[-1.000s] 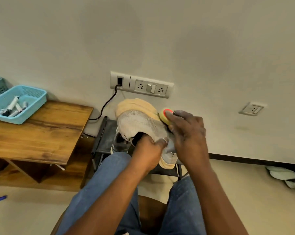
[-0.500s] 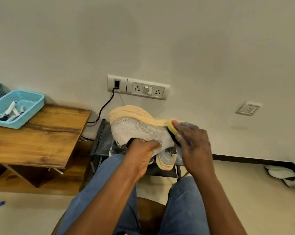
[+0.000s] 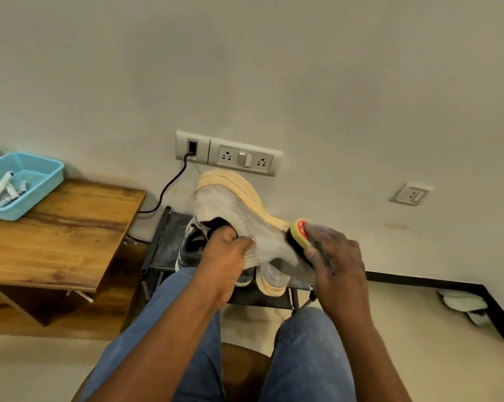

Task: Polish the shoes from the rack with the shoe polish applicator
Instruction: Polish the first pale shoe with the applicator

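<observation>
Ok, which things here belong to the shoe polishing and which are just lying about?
In use: white knit shoe, held by left hand; polish applicator in right hand; shoe rack; shoes on it.
Lying about: blue basket, wooden table, wall sockets, black cable.

Low black shoe rack point(image 3: 169, 242), frame centre, against the wall: you see a dark shoe point(image 3: 192, 248) and a cream-soled sneaker point(image 3: 274, 281) on its shelf. Wooden table point(image 3: 70, 227), left: blue basket point(image 3: 39, 181) on its far corner. Floor, lower right: white slippers point(image 3: 462, 303).
</observation>
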